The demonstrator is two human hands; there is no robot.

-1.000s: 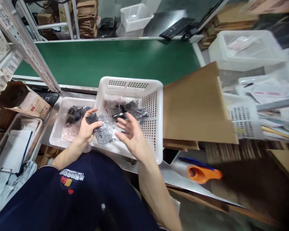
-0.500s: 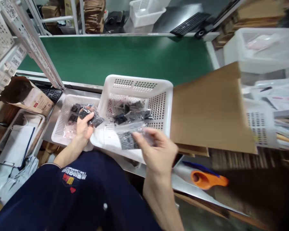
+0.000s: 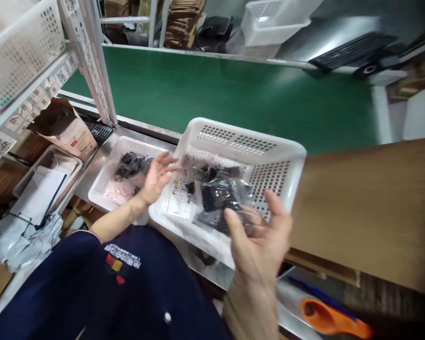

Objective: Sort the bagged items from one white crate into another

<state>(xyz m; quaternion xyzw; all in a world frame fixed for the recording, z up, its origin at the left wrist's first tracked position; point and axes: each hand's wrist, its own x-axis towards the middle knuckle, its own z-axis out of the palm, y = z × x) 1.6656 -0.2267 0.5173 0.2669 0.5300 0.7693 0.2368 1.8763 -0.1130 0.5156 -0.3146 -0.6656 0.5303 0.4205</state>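
- Right hand (image 3: 258,238): pinching a clear bag of dark parts (image 3: 221,205), thumb on top, held over the near edge of the big white basket (image 3: 290,158).
- Left hand (image 3: 157,174): fingers spread, holding nothing, above the gap between big basket and shallow tray (image 3: 102,182).
- Tray holds more bagged parts.

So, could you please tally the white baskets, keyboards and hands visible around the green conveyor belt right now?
White baskets: 4, namely the large basket, the shallow basket, the shelf basket and the far basket
Keyboards: 2, the near keyboard and the far keyboard
Hands: 2, the left hand and the right hand
Total: 8
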